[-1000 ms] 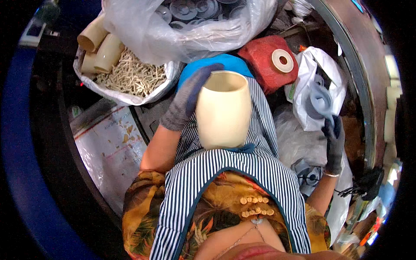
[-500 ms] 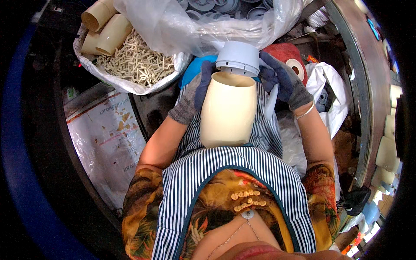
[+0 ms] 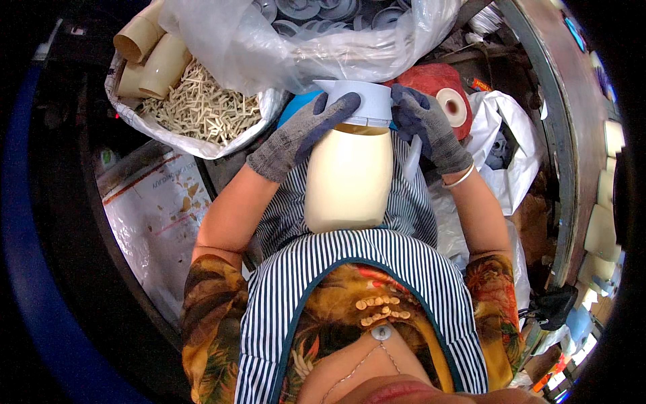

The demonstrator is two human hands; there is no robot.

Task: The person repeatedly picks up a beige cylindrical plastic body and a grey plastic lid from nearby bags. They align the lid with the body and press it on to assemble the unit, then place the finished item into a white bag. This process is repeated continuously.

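A cream jug body (image 3: 348, 178) rests upright against my lap, its open mouth tilted toward me. On its far rim sits a pale blue-grey spout collar (image 3: 369, 106), with a gap along the near side showing the inside. My left hand (image 3: 303, 135), in a grey and navy work glove, is closed on the collar's left side, thumb pressed across its front. At the right, my gloved right hand (image 3: 428, 128) grips the collar where its handle (image 3: 412, 159) joins and hangs down. Some of its fingers are hidden behind the handle.
Beyond the jug lies a plastic bag (image 3: 330, 60) of grey round parts. A white sack (image 3: 202, 149) at far left holds short cream pegs (image 3: 208, 108) and cream jug bodies (image 3: 165, 65). To the right are a red bundle (image 3: 431, 81), a cream ring (image 3: 452, 108) and another white sack (image 3: 515, 128).
The collar has come down onto the jug's mouth and turned so its spout points left. My left hand has shifted from the jug's side up to the collar.
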